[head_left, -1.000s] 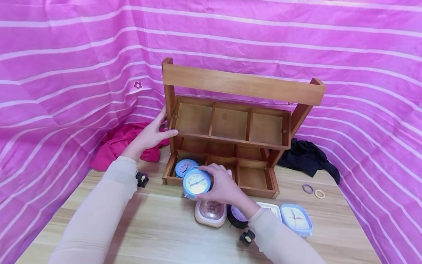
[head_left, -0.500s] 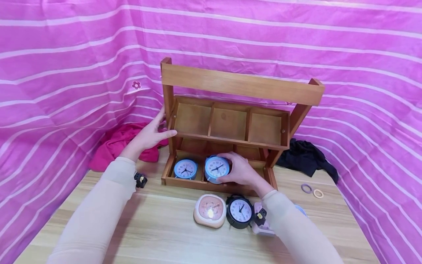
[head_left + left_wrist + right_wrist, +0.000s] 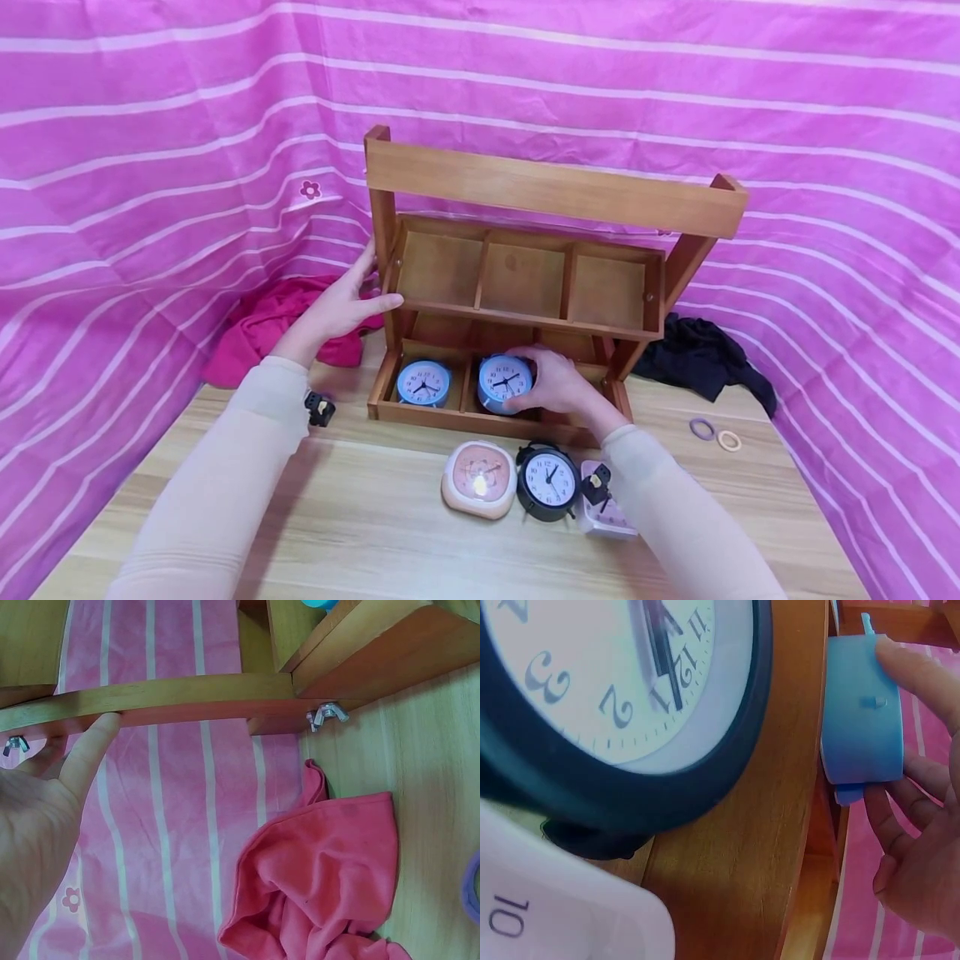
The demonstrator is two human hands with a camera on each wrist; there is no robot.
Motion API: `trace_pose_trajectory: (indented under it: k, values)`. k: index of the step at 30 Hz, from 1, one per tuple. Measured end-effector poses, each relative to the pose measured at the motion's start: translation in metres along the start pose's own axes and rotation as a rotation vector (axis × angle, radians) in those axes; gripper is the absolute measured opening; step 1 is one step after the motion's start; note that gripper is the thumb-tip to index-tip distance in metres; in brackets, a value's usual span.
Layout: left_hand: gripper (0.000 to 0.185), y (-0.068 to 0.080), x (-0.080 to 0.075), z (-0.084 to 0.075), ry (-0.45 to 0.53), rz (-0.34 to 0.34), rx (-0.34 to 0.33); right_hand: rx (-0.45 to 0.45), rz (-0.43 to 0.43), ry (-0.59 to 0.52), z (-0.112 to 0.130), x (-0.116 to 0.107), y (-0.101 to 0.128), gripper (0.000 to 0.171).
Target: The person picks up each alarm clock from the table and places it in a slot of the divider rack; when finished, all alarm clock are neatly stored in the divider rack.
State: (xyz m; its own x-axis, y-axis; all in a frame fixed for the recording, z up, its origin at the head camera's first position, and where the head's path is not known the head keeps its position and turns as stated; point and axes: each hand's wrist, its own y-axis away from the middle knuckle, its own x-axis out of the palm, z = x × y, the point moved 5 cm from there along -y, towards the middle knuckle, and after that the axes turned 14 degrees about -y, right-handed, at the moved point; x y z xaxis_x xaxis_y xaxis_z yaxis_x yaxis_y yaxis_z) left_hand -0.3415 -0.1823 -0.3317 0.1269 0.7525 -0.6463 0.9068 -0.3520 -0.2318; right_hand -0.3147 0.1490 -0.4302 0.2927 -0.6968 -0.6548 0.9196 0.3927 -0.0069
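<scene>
A: Right hand (image 3: 558,385) curls round the blue clock (image 3: 504,383) in the wooden rack (image 3: 555,196)'s lower middle compartment; left hand (image 3: 341,304), fingers straight, steadies the rack's post

B: Risk: clock may topple forward if released while tilted

My right hand (image 3: 558,385) occupies the lower tray's middle compartment with a blue clock (image 3: 504,382); the upper shelf (image 3: 525,319) overhangs closely. Another blue clock (image 3: 423,382) fills the left compartment. A pink clock (image 3: 479,479) and a black clock (image 3: 547,482) block the tabletop approach in front.
</scene>
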Motion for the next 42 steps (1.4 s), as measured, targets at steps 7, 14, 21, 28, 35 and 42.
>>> trace_pose_trajectory:
  k: [7, 14, 21, 28, 35, 42]
  values:
    - [0.100, 0.001, -0.002, -0.001, -0.020, -0.002, -0.016, -0.004, 0.009, 0.057, 0.001, 0.001, -0.001, 0.079]
    - [0.100, 0.003, -0.004, -0.002, -0.029, 0.001, -0.018, 0.032, 0.016, 0.076, -0.005, 0.008, -0.003, 0.079]
    - [0.101, 0.000, -0.006, 0.000, -0.021, -0.003, 0.004, 0.087, 0.042, 0.129, -0.005, 0.014, -0.006, 0.076]
    - [0.101, -0.002, -0.004, 0.005, -0.008, -0.004, 0.016, 0.159, 0.075, 0.147, -0.004, 0.019, -0.007, 0.075]
    - [0.100, -0.003, -0.003, 0.007, 0.004, -0.008, 0.023, 0.163, 0.099, 0.126, -0.003, 0.021, -0.004, 0.075]
    - [0.101, -0.002, 0.000, 0.002, -0.012, 0.006, 0.017, 0.095, 0.056, 0.094, 0.004, 0.014, 0.015, 0.080]
